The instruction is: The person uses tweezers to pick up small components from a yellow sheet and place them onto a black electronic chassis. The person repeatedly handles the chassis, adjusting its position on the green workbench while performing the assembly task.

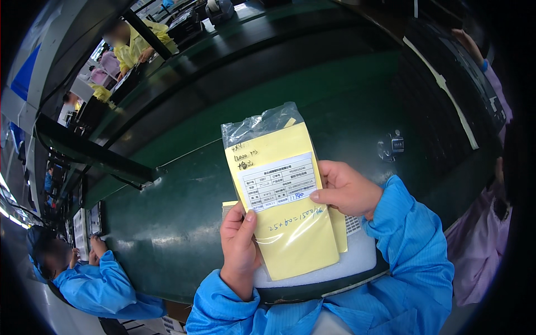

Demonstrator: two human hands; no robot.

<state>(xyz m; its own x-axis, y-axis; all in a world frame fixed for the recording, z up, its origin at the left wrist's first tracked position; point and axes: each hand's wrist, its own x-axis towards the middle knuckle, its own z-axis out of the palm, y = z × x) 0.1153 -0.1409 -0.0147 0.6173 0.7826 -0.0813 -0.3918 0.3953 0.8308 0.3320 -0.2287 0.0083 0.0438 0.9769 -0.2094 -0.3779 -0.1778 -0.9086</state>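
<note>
A clear plastic bag [262,124] with yellow paper [298,254] inside is held up in front of me. On the paper are handwriting and a white printed label [273,181]. My left hand [239,243] grips the bag's left edge, thumb on the front. My right hand [347,187] grips the right edge, its thumb near the label's lower right corner. The fingers behind the bag are hidden. Beneath the bag, partly covered, lie another yellow sheet [339,231] and a white foam pad [363,262] at the table's near edge.
The bench has a dark green top [184,234]. A small metal device [397,143] stands on it at the right. Black shelf bars [95,151] rise at the left. A person in blue [106,285] works at the left; a pink sleeve [480,234] shows at the right.
</note>
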